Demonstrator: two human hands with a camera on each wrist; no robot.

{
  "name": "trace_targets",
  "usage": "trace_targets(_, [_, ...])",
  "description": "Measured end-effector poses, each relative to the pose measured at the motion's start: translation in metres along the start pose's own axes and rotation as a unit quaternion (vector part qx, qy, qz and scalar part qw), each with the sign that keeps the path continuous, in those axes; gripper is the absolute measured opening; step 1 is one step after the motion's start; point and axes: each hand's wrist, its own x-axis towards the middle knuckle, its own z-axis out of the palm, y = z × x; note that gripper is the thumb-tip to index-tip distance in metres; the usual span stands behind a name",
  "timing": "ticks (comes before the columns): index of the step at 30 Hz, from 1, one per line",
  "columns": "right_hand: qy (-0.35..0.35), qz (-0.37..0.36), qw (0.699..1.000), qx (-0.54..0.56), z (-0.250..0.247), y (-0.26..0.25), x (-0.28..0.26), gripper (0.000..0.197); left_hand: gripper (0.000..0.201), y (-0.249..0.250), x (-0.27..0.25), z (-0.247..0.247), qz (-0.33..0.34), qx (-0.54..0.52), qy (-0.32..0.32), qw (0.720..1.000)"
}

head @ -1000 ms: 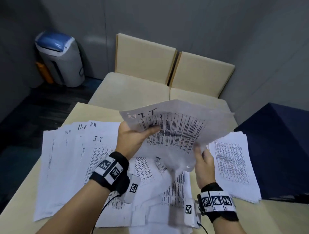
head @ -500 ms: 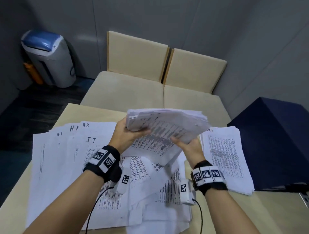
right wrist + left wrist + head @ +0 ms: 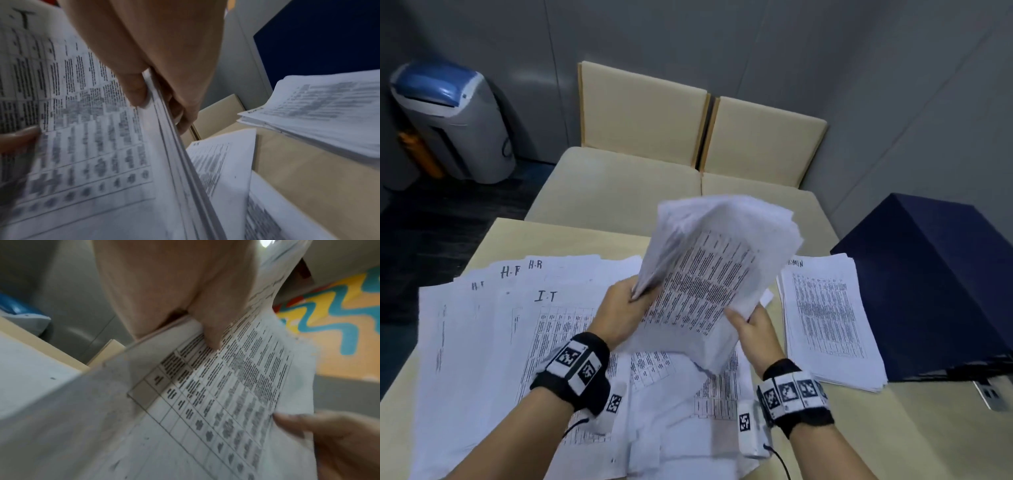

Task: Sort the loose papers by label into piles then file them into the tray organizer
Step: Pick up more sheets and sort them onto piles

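From the head view, the left hand (image 3: pixel 619 310) and right hand (image 3: pixel 751 329) both grasp a thick bundle of papers (image 3: pixel 717 270), tilted up above the table (image 3: pixel 571 240); I'd say it is being squared up, so best to keep both edges pinched and tap the lower edge level before laying it down. More sheets marked H-R and I-T (image 3: pixel 517 325) lie spread on the left, and an ADMIN-marked pile (image 3: pixel 828 325) lies on the right, just beside a dark blue box (image 3: pixel 935 291) whose contents are hidden; no tray organizer can be made out. At the left wrist, the thumb (image 3: pixel 211 324) presses on the printed table of the top sheet, fingers behind, clamping the bundle's edge. At the right wrist, thumb (image 3: pixel 133 87) and fingers pinch the sheaf's edge, many layers showing; the side pile sits beyond, on the table.
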Motion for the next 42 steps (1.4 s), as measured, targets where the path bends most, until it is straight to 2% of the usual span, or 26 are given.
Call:
trace_targets(2, [0.005, -0.012, 0.999, 0.037, -0.020, -0.004, -0.004, 0.041, 0.028, 0.007, 0.006, 0.007, -0.011, -0.054, 0.022, 0.998])
trace_targets(7, [-0.059, 0.049, 0.997, 0.004, -0.072, 0.021, -0.032, 0.027, 0.026, 0.014, 0.017, 0.048, -0.084, -0.187, 0.042, 0.978])
trace_targets(10, [0.004, 0.063, 0.998, 0.010, -0.107, 0.052, -0.027, 0.031, 0.057, 0.013, 0.017, 0.093, -0.121, -0.162, 0.008, 0.979])
trace_targets(11, [0.035, 0.067, 0.997, 0.017, -0.121, 0.064, -0.020, 0.040, 0.063, 0.013, 0.017, 0.108, -0.131, -0.156, -0.006, 0.979])
trace_targets(13, [0.074, 0.081, 0.994, 0.016, -0.152, 0.081, -0.009, 0.057, 0.057, 0.013, 0.014, 0.135, -0.153, -0.141, -0.018, 0.978])
trace_targets(18, [0.160, 0.094, 0.980, -0.071, -0.247, 0.107, 0.026, 0.026, 0.048, 0.000, 0.000, 0.167, -0.198, -0.086, -0.008, 0.976])
trace_targets(21, [0.164, 0.122, 0.971, -0.128, -0.282, 0.122, 0.046, 0.019, 0.044, -0.015, -0.014, 0.171, -0.232, -0.054, 0.010, 0.971])
trace_targets(23, [0.142, 0.155, 0.956, -0.206, -0.290, 0.128, 0.058, 0.022, 0.040, -0.023, -0.023, 0.173, -0.250, -0.033, 0.021, 0.967])
trace_targets(25, [0.129, 0.179, 0.928, -0.301, -0.288, 0.129, 0.067, 0.035, 0.040, -0.030, -0.031, 0.173, -0.265, -0.023, 0.030, 0.964])
trace_targets(27, [0.145, 0.187, 0.896, -0.377, -0.275, 0.123, 0.069, 0.050, 0.040, -0.034, -0.037, 0.174, -0.270, -0.009, 0.040, 0.962])
trace_targets(29, [0.183, 0.140, 0.863, -0.449, -0.254, 0.111, 0.067, 0.053, 0.038, -0.038, -0.042, 0.172, -0.268, 0.017, 0.053, 0.962])
trace_targets(30, [0.189, 0.095, 0.858, -0.468, -0.240, 0.104, 0.065, 0.052, 0.037, -0.041, -0.043, 0.171, -0.266, 0.033, 0.059, 0.962])
trace_targets(31, [0.175, 0.045, 0.865, -0.468, -0.222, 0.097, 0.064, 0.048, 0.037, -0.042, -0.045, 0.170, -0.262, 0.051, 0.061, 0.962])
trace_targets(33, [0.081, -0.008, 0.915, -0.396, -0.179, 0.091, 0.061, 0.036, 0.037, -0.046, -0.047, 0.165, -0.253, 0.081, 0.067, 0.962])
trace_targets(34, [0.021, 0.011, 0.944, -0.330, -0.155, 0.092, 0.062, 0.033, 0.036, -0.047, -0.048, 0.161, -0.247, 0.093, 0.075, 0.962])
trace_targets(36, [-0.071, 0.119, 0.977, -0.163, -0.109, 0.097, 0.062, 0.039, 0.032, -0.047, -0.051, 0.150, -0.231, 0.112, 0.103, 0.961])
trace_targets(37, [-0.098, 0.181, 0.974, -0.089, -0.089, 0.103, 0.064, 0.043, 0.031, -0.048, -0.053, 0.141, -0.220, 0.123, 0.122, 0.960])
trace_targets(39, [-0.115, 0.232, 0.966, 0.020, -0.060, 0.114, 0.071, 0.039, 0.031, -0.053, -0.059, 0.118, -0.211, 0.148, 0.150, 0.955])
trace_targets(42, [-0.034, 0.241, 0.966, 0.084, -0.038, 0.114, 0.077, 0.029, 0.033, -0.065, -0.072, 0.076, -0.232, 0.142, 0.183, 0.945])
